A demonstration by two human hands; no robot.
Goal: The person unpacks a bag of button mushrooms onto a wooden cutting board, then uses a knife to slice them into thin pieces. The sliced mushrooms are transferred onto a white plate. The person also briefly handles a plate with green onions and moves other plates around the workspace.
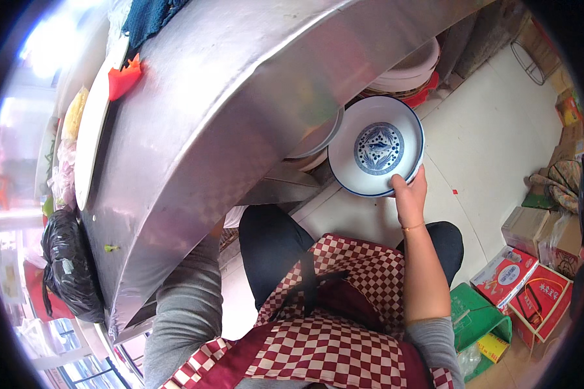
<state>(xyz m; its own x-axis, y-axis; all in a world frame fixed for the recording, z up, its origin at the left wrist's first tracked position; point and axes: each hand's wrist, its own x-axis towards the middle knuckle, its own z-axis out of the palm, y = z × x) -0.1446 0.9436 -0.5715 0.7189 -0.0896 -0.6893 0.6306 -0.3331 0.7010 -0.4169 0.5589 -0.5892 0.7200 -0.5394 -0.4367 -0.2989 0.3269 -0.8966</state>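
Observation:
My right hand (411, 197) grips the near rim of a white enamel-look basin (338, 155), thumb on the inside. The basin has a dark blue rim and a blue fish-and-plant pattern in its base. It is tilted so that its inside faces me. My left arm, in a grey sleeve, reaches beneath the stainless steel counter (175, 126); the left hand itself is out of view there. Part of another round basin (316, 138) shows under the counter's edge, just left of the held one. Farther back stand stacked white tubs (409, 73) with something red below them.
On the counter are a black plastic bag (70, 265), a white cutting board (88, 141), a red jagged-edged piece (124, 79) and a dark blue cloth (148, 19). Cardboard boxes (525, 228), red cartons (540, 301) and a green bin (472, 311) line the tiled floor at right.

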